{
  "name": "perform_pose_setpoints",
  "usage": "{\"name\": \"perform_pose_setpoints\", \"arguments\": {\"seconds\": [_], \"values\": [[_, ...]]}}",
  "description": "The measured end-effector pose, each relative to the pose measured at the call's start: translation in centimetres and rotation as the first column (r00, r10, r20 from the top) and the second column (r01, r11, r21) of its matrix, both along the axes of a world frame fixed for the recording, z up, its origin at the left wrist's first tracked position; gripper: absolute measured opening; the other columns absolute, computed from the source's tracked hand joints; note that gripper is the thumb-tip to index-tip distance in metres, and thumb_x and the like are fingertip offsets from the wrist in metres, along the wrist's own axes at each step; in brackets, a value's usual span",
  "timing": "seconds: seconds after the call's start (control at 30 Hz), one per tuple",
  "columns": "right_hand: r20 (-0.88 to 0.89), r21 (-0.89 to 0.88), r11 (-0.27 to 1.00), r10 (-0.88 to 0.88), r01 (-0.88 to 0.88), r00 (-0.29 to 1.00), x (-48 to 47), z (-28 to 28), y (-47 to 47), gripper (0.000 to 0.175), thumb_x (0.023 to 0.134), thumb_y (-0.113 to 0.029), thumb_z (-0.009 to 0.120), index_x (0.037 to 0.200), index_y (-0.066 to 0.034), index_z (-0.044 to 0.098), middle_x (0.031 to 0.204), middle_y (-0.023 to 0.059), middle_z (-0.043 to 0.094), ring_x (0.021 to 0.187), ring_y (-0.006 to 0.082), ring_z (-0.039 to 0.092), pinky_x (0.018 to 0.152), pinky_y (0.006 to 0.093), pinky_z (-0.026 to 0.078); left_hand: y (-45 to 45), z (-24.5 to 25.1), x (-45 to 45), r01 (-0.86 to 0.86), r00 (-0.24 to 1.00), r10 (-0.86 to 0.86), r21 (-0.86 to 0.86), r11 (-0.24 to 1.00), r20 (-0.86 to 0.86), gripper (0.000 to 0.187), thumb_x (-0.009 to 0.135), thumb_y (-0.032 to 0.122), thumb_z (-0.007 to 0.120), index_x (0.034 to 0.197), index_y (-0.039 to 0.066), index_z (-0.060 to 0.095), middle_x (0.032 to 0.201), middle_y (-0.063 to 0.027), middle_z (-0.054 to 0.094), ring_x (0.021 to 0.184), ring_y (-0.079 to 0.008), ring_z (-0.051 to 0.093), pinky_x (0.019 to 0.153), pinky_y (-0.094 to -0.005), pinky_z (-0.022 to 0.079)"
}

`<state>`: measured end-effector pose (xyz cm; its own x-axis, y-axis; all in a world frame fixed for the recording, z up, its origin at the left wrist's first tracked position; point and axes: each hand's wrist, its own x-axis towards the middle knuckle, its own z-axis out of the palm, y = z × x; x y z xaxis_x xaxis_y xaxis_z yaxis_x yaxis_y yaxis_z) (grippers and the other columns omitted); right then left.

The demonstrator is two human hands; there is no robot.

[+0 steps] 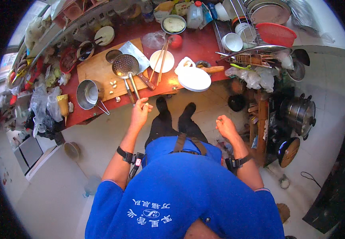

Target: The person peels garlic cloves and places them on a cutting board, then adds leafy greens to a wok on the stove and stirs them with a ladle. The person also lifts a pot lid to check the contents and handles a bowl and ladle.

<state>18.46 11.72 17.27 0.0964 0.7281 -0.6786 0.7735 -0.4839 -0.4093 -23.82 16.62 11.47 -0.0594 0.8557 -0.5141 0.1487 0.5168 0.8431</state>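
Observation:
My left hand is at the front edge of the red table, fingers partly curled. Its fingertips are by the handle end of a perforated skimmer; whether they grip it I cannot tell. Beside that handle runs the wooden handle of a ladle. Both utensils lie across a wooden cutting board with a cleaver and several garlic cloves. Left of them stands a metal saucepan. My right hand hangs in the air in front of the table, fingers curled, nothing visible in it.
A white bowl has chopsticks across it, near a tomato. A white lid overhangs the front edge. A dish rack fills the right end. A steamer pot stands at the far right; plastic bags crowd the left.

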Motion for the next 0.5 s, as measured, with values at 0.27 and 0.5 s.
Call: {"name": "perform_pose_setpoints", "arguments": {"seconds": [0.27, 0.5], "values": [[0.072, -0.034, 0.999, 0.013, -0.01, 0.997, 2.2, 2.0, 5.3, 0.036, 0.091, -0.028, 0.06, 0.115, -0.0017, 0.064, 0.113, 0.0214, 0.067, 0.105, 0.037, 0.065, 0.091, 0.0441, 0.051, -2.2, -0.4, 3.2, 0.038, 0.999, -0.04, -0.096, 0.995, -0.025, 0.035, 0.101, 0.017, 0.052, 0.131, 0.0, 0.052, 0.099, -0.0125, 0.068, 0.091, -0.018, 0.066, 0.083, -0.0328, 0.054], [-0.009, 0.128, 0.986, -0.109, 0.11, 0.994, 10.7, 2.8, 3.3, 0.032, 0.09, -0.031, 0.059, 0.104, -0.0035, 0.065, 0.101, 0.0234, 0.068, 0.097, 0.043, 0.065, 0.084, 0.0506, 0.051, -2.8, 0.3, 11.8, 0.351, 0.932, -0.362, -0.172, 0.92, -0.033, 0.032, 0.099, 0.014, 0.052, 0.128, 0.0, 0.053, 0.098, -0.0118, 0.069, 0.087, -0.0163, 0.065, 0.081, -0.0307, 0.052]]}}
